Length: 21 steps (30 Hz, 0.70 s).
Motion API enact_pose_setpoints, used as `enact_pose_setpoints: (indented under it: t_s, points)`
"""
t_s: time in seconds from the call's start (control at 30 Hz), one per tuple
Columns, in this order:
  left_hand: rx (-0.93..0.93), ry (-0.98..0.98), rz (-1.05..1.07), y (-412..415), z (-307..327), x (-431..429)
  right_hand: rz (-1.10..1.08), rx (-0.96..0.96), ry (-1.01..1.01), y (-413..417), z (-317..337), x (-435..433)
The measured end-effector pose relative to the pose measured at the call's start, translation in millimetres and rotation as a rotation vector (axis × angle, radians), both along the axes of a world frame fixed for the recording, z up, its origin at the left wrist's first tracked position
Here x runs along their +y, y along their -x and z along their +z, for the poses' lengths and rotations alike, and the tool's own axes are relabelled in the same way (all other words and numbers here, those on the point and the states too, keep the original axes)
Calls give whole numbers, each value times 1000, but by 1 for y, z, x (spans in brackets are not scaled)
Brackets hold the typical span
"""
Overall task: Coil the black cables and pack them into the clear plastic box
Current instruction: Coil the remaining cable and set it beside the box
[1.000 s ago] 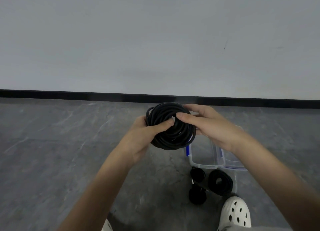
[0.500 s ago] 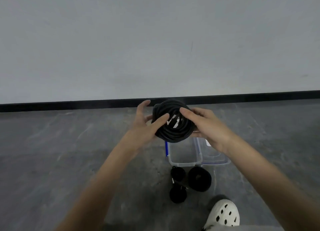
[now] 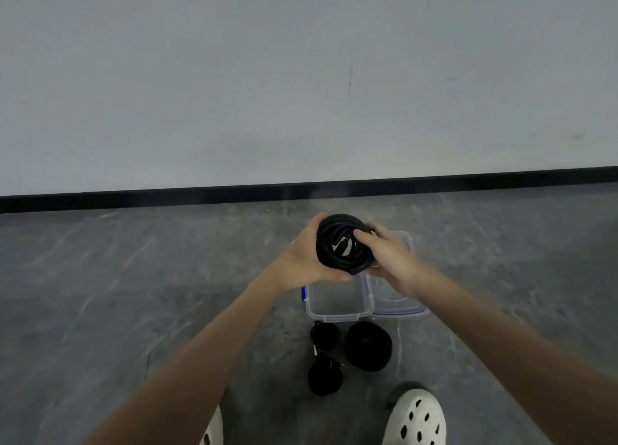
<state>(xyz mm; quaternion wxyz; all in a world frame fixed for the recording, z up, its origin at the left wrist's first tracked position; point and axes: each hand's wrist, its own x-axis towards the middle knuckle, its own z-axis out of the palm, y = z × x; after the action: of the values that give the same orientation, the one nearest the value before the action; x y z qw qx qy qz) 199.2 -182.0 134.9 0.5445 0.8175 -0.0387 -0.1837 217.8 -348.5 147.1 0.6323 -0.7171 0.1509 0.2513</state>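
Four coils of black cable were in view. One coil (image 3: 344, 244) was held up in both hands and three lay on the floor. Of those three, a small coil (image 3: 325, 336) sat just in front of the box, a larger coil (image 3: 368, 346) lay beside it to the right, and another small coil (image 3: 325, 377) lay nearer the person. There was one clear plastic box (image 3: 334, 317), open at the top, with a blue latch (image 3: 303, 294) on its left side. One clear lid (image 3: 398, 302) with blue trim lay flat against the box's right side. Two white clogs showed at the bottom edge, the right (image 3: 414, 418) and the left (image 3: 212, 428).

The left hand (image 3: 301, 260) cupped the held coil from the left and beneath, with its fingers curled over the top of the ring. The right hand (image 3: 388, 260) gripped the coil from the right, its thumb pressed on the coil's face near the middle. Both forearms reached forward from the lower corners.

The held coil hung above the far end of the box, clear of its rim. The three floor coils filled the strip between the box's near wall and the clogs. The grey floor (image 3: 133, 294) stretched wide to the left and right of the box, as far as the black skirting (image 3: 200, 199) at the foot of the pale wall (image 3: 301, 76).
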Motion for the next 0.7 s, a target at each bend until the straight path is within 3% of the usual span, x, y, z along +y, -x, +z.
enact_pose_setpoints:
  t_s: [0.13,0.37,0.7]
  points:
    - [-46,-70,-3,-8,-49,-12,94,21,46,-5,-47,-7]
    - [89,-87,47,-19,-134,-20,401,-59,158,-16,-122,-30]
    - [55,-289,18,-42,-218,-25,507,-128,165,-44,-196,-34]
